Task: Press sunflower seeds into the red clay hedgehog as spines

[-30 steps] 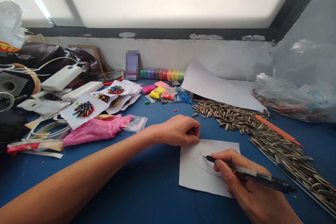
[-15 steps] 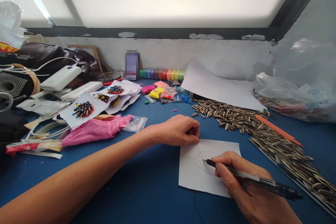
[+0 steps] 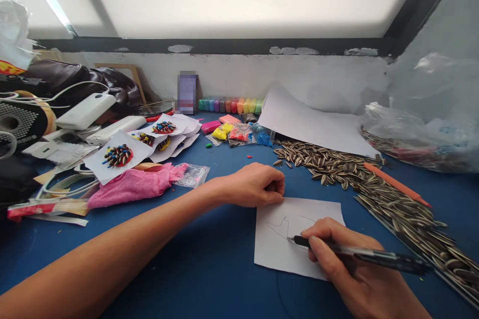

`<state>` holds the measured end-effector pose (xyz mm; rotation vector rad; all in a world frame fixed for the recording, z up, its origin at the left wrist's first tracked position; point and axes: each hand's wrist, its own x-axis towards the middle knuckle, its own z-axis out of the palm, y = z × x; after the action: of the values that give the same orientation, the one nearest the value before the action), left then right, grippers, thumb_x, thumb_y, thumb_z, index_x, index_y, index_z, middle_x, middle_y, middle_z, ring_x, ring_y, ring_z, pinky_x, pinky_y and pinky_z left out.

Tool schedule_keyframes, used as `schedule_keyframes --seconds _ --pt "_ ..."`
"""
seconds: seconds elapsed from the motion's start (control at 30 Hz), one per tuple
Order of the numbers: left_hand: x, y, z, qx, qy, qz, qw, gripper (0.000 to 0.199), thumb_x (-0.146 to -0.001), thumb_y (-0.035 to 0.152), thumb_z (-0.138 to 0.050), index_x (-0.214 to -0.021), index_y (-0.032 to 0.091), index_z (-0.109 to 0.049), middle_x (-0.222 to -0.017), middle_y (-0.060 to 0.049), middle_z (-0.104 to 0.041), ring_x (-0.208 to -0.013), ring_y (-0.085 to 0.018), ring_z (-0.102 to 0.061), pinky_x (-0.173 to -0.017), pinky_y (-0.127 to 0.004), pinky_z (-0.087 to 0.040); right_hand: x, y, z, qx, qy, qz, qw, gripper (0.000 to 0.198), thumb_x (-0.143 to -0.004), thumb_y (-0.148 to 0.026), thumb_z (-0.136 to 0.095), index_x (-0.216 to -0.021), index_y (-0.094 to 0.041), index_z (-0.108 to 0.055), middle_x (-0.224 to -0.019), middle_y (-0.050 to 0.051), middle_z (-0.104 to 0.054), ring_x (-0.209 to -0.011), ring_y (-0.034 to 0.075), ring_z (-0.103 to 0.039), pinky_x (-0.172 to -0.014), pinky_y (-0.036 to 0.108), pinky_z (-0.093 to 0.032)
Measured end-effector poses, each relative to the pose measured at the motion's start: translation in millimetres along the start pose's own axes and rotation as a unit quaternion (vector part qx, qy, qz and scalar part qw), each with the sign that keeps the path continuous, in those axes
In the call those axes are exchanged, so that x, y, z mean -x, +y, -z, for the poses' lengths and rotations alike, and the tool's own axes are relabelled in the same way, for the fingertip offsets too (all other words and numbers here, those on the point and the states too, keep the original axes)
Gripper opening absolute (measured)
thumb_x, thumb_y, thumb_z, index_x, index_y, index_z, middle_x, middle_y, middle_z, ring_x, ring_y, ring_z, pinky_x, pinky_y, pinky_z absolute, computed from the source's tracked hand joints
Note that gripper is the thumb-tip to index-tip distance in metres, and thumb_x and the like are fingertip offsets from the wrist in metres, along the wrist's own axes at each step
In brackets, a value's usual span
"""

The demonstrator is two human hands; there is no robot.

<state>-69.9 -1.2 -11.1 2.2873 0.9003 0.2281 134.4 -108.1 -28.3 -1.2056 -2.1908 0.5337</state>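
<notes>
A white sheet of paper (image 3: 271,249) lies on the blue tabletop in front of me, with a thin outline drawn on it: a curve and a notched, pointed shape. My right hand (image 3: 352,259) grips a black pen (image 3: 374,255), its tip touching the paper near the lower end of a drawn line. Part of the sheet is hidden under this hand. At the sheet's upper left edge rests my left hand (image 3: 260,184), its fingers curled into a loose fist and its knuckles against the paper. I see nothing held in it.
Striped sunflower seeds (image 3: 333,162) spread along the right, with an orange stick (image 3: 396,184) on them. A large white sheet (image 3: 318,127) leans behind. Clay packets (image 3: 239,133) sit mid-back. Seed-decorated papers (image 3: 118,157) and a pink cloth (image 3: 130,188) lie left, near white power banks (image 3: 86,111).
The pen tip has moved slightly down the paper, and a drawn line now runs down from the notch to it. My left hand has stayed in place.
</notes>
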Motion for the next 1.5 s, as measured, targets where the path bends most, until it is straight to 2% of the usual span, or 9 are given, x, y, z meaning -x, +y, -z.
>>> schedule_keyframes --seconds 0.17,0.33,0.63,0.87,1.03,1.2,1.5 --pt "-1 -1 0 0.002 0.0 -0.002 1.0 0.005 -0.081 0.018 -0.06 -0.076 0.016 -0.06 -0.07 0.005 -0.058 -0.062 -0.008 -0.049 -0.054 -0.02 -0.034 6 2 -1 -0.005 0.012 -0.009 1.0 0.019 -0.096 -0.024 -0.043 -0.084 -0.026 -0.058 -0.059 -0.006 -0.056 -0.047 0.01 -0.056 -0.042 0.018 -0.042" --pt "-2 -3 -1 0.005 -0.001 -0.006 1.0 0.005 -0.081 0.019 -0.06 -0.077 0.017 -0.06 -0.07 0.004 -0.058 -0.062 -0.008 -0.049 -0.053 -0.02 -0.033 8 -5 3 0.013 0.047 -0.015 0.999 0.024 -0.096 -0.023 -0.04 -0.076 -0.025 -0.054 -0.054 -0.008 -0.048 -0.041 0.009 -0.049 -0.039 0.018 -0.039" --pt "-1 -1 1 0.006 -0.007 -0.004 1.0 0.006 -0.082 0.02 -0.059 -0.077 0.016 -0.059 -0.071 0.003 -0.058 -0.062 -0.009 -0.049 -0.055 -0.021 -0.034 6 -4 -1 0.015 0.04 -0.017 0.999 0.024 -0.095 -0.024 -0.042 -0.074 -0.024 -0.054 -0.055 -0.007 -0.05 -0.043 0.01 -0.05 -0.042 0.02 -0.039" --pt "-1 -1 1 0.002 -0.006 -0.007 1.0 0.006 -0.082 0.02 -0.058 -0.077 0.016 -0.059 -0.072 0.003 -0.059 -0.063 -0.009 -0.049 -0.056 -0.022 -0.033 6 -8 -3 0.004 0.048 -0.049 0.998 0.028 -0.095 -0.027 -0.04 -0.071 -0.024 -0.054 -0.055 -0.006 -0.048 -0.043 0.01 -0.047 -0.041 0.021 -0.037" --pt "-1 -2 0 0.0 -0.005 -0.011 1.0 0.006 -0.082 0.02 -0.058 -0.078 0.016 -0.06 -0.073 0.002 -0.06 -0.063 -0.01 -0.049 -0.056 -0.021 -0.033 5 -6 2 0.004 0.042 -0.039 0.998 0.029 -0.095 -0.026 -0.04 -0.069 -0.024 -0.053 -0.051 -0.007 -0.045 -0.038 0.009 -0.044 -0.036 0.02 -0.034" --pt "-1 0 1 0.002 -0.007 -0.005 1.0 0.005 -0.082 0.018 -0.059 -0.077 0.016 -0.06 -0.071 0.003 -0.058 -0.062 -0.009 -0.049 -0.055 -0.021 -0.033 6 -5 2 0.026 0.065 -0.022 0.997 0.027 -0.095 -0.024 -0.041 -0.071 -0.025 -0.054 -0.054 -0.006 -0.05 -0.042 0.01 -0.05 -0.04 0.019 -0.039" --pt "0 0 2 0.005 -0.01 0.0 1.0 0.006 -0.082 0.02 -0.058 -0.078 0.016 -0.06 -0.072 0.002 -0.059 -0.063 -0.01 -0.049 -0.056 -0.022 -0.033 6 -4 0 0.047 0.063 -0.024 0.997 0.027 -0.095 -0.026 -0.041 -0.071 -0.025 -0.055 -0.056 -0.005 -0.052 -0.045 0.011 -0.052 -0.042 0.02 -0.041"
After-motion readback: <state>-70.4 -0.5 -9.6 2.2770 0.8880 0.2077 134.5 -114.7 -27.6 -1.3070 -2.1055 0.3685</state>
